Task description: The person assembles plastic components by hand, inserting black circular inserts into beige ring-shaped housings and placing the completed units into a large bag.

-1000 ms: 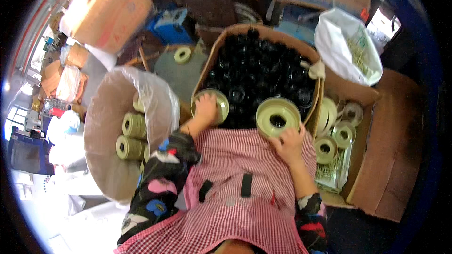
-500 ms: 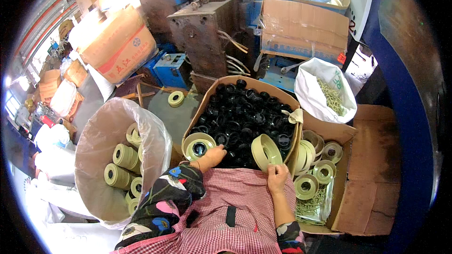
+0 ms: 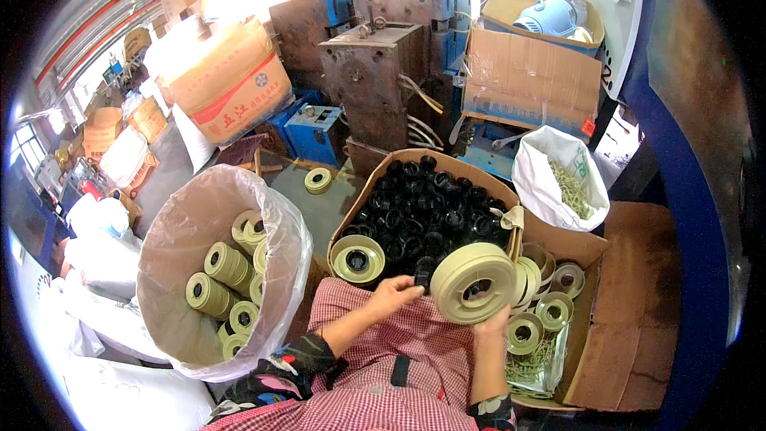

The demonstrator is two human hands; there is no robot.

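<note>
My left hand (image 3: 392, 295) pinches a black plastic ring (image 3: 425, 270) at its fingertips, close beside an olive-green round plastic cover (image 3: 455, 303). The cover has a stepped rim and a hole in its middle. My right hand (image 3: 491, 325) grips its lower edge and holds it tilted in front of me. Behind both hands stands a carton (image 3: 369, 183) heaped with black rings (image 3: 423, 203). Another olive cover (image 3: 343, 266), with a black ring in its centre, rests at that carton's near left corner.
At left, a container lined with clear plastic (image 3: 152, 271) holds stacked olive covers (image 3: 228, 263). An open carton (image 3: 586, 319) at right contains more covers and thin green pieces. Beyond it sits a white sack (image 3: 531, 183) of similar pieces. Heavy metal blocks (image 3: 363, 72) stand behind.
My left hand has left the cover at the carton corner and moved right, now holding a black ring. My right hand has turned its cover and brought it nearer. The whole view has shifted.
</note>
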